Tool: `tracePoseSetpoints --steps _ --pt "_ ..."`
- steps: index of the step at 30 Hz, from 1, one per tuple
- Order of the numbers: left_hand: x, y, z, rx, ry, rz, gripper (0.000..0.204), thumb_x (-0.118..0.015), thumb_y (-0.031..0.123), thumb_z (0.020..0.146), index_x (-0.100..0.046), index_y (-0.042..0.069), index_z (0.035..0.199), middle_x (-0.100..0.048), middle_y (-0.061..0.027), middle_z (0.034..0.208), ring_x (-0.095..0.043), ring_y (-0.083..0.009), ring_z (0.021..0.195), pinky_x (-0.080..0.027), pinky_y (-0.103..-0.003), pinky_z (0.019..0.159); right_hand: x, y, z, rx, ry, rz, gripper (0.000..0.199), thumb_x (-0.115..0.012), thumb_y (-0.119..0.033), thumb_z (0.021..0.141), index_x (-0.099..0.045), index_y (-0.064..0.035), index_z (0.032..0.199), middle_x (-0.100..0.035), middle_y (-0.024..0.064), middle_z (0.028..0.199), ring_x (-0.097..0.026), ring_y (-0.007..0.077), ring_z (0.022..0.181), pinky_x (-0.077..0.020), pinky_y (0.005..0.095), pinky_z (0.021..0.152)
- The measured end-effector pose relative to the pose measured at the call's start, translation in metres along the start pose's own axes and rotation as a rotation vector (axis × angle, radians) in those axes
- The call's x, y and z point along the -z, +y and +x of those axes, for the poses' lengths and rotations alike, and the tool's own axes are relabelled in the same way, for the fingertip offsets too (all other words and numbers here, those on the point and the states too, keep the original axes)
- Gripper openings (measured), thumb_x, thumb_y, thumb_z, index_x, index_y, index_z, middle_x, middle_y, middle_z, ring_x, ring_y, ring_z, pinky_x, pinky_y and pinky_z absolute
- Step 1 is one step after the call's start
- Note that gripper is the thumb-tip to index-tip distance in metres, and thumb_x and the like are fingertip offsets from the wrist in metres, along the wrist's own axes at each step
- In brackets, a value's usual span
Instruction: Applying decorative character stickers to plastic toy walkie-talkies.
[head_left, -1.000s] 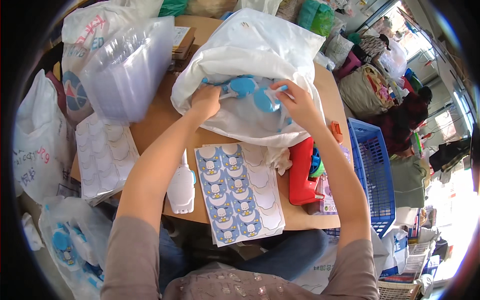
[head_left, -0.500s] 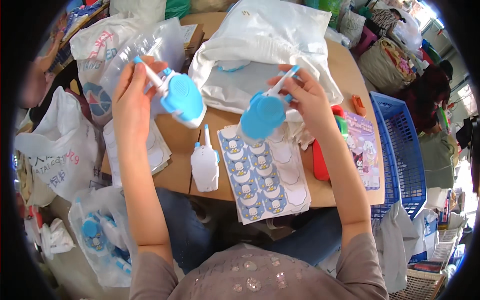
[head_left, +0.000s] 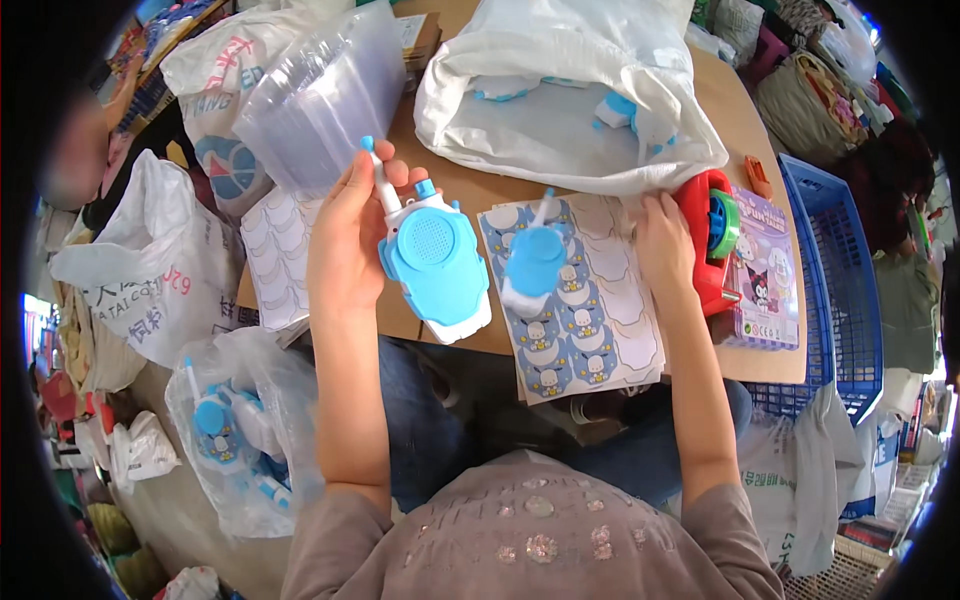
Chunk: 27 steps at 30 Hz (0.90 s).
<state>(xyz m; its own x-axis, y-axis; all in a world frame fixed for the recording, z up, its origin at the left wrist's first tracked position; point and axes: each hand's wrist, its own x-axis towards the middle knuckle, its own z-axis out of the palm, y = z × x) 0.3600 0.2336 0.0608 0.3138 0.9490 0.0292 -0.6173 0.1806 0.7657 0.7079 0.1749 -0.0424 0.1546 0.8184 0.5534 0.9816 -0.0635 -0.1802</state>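
Since half a second ago, one blue-and-white toy handset (head_left: 535,262) has left my right hand (head_left: 667,240) and now shows, blurred, over the printed sheets (head_left: 600,345) mid-frame. My left hand (head_left: 350,225) holds a second handset (head_left: 435,260) near its antenna, left of centre; its lower end hangs unsupported, so it could swing or slip if my fingers loosen. The first might skid and drag the top sheet askew if it hasn't settled. My right fingers lie close together beside the red tape dispenser (head_left: 712,278), right of centre; I can't tell whether they grip anything. A careless sweep there could knock the dispenser or snag the white bag (head_left: 560,60), upper centre.
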Motion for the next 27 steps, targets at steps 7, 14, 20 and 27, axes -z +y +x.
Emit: tracePoseSetpoints --steps 7,14,20,27 --pt "-0.005 -0.011 0.0 0.074 -0.12 -0.148 0.024 -0.049 0.031 0.102 -0.055 0.01 0.112 -0.049 0.0019 0.079 -0.057 -0.018 0.102 -0.045 -0.057 0.102 0.027 -0.006 0.007 -0.135 -0.117 0.136 0.028 -0.067 -0.016 0.083 -0.065 -0.0047 0.108 -0.063 0.0146 0.1 -0.063 0.0332 0.084 -0.0523 0.0404 0.075" --pt "-0.006 -0.033 0.007 0.032 -0.055 -0.21 0.023 -0.043 0.028 0.104 -0.057 0.009 0.106 -0.047 0.0004 0.073 -0.058 -0.021 0.097 -0.053 -0.057 0.09 0.108 -0.144 0.005 0.057 -0.117 0.89 0.025 -0.075 -0.009 0.074 -0.071 -0.0084 0.098 -0.06 0.0067 0.089 -0.061 0.0196 0.074 -0.0502 0.0302 0.061" --pt "0.004 -0.055 0.005 -0.086 -0.005 -0.202 0.025 -0.054 0.027 0.101 -0.06 0.003 0.104 -0.054 -0.0015 0.078 -0.059 -0.017 0.084 -0.049 -0.03 0.072 0.064 -0.201 0.02 0.205 -0.014 0.628 0.023 -0.078 -0.018 0.071 -0.065 -0.0133 0.089 -0.056 0.0035 0.087 -0.058 0.0261 0.078 -0.0494 0.0385 0.061" --pt "-0.003 -0.036 -0.004 -0.02 0.174 -0.029 0.026 -0.048 0.027 0.103 -0.058 0.003 0.101 -0.056 -0.004 0.079 -0.061 -0.0178 0.083 -0.056 -0.035 0.073 0.042 -0.176 0.045 -0.2 -0.167 1.044 0.026 -0.078 -0.021 0.079 -0.064 -0.0051 0.094 -0.058 0.0051 0.086 -0.06 0.0182 0.069 -0.0486 0.0305 0.058"
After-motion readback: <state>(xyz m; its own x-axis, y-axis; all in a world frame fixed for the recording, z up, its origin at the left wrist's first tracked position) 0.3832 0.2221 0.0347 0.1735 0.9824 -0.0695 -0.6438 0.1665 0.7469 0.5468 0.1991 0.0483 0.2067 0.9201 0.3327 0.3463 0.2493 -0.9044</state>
